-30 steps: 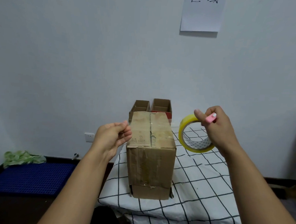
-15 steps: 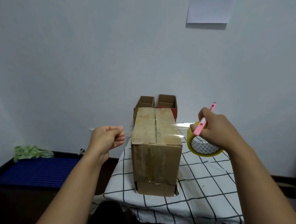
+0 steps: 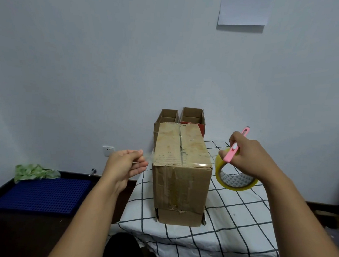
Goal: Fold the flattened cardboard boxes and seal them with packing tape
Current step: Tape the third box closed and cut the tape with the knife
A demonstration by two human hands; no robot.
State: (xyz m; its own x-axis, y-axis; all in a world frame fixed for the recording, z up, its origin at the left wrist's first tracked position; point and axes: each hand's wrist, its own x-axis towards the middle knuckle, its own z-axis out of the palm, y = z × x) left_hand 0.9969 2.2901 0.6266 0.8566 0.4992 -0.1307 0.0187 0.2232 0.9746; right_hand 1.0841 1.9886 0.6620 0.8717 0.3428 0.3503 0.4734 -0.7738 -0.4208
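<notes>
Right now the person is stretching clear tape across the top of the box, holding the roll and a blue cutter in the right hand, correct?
Almost. The head view shows the cutter is pink, not blue. The right hand does hold it with the tape roll, and tape stretches across the box to the left hand.

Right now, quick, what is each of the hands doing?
Left hand: pinches the tape end.
Right hand: grips the tape roll and a pink cutter.

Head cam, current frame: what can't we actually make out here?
- Paper on the wall: top cut off by the frame edge.
- Two open boxes: lower parts hidden behind the closed box.
- Tape strip in the left hand: clear, barely visible.
- Knife blade: too small.
</notes>
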